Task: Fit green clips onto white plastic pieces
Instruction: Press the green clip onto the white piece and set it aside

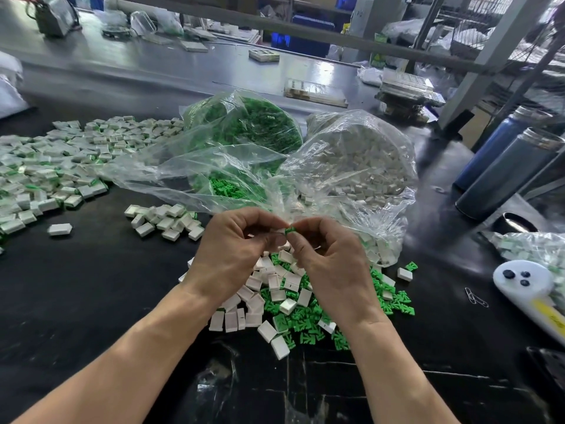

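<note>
Both hands met over the table (91, 286), right hand (331, 264) pinching a green clip (290, 230), left hand (235, 249) pinching a mostly hidden white piece (279, 230) at its 9 o'clock.

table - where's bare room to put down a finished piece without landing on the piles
Bare black table lies left of the left hand, below the finished pile. Another patch runs between the loose mixed pile and white device. Crowded beneath both hands and around the bags.
</note>
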Demonstrator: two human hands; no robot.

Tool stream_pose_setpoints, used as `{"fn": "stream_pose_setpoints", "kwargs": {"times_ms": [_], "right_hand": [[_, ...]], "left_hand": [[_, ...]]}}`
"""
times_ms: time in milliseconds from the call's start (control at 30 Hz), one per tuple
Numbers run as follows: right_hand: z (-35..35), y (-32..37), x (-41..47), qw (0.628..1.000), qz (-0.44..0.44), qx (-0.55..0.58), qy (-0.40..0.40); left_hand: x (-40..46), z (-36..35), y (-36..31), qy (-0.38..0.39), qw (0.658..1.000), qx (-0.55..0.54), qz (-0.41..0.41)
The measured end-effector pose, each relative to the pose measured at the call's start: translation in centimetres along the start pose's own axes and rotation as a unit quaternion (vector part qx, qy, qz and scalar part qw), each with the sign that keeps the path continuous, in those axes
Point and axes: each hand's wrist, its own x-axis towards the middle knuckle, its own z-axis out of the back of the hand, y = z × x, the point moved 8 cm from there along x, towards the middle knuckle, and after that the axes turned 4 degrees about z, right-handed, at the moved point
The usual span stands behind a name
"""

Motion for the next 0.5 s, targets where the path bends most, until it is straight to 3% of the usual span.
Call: {"fn": "stream_pose_setpoints", "kwargs": {"times_ms": [233,500], "right_hand": [[0.12,0.36,0.04,0.996,0.037,-0.08,-0.003],[0.02,0.14,-0.14,0.998,0.035,-0.032,-0.043]], "left_hand": [[0.02,0.24,-0.48,0.018,0.999,0.047,-0.02],[0.06,0.31,-0.72,0.02,0.999,0.026,-0.016]]}}
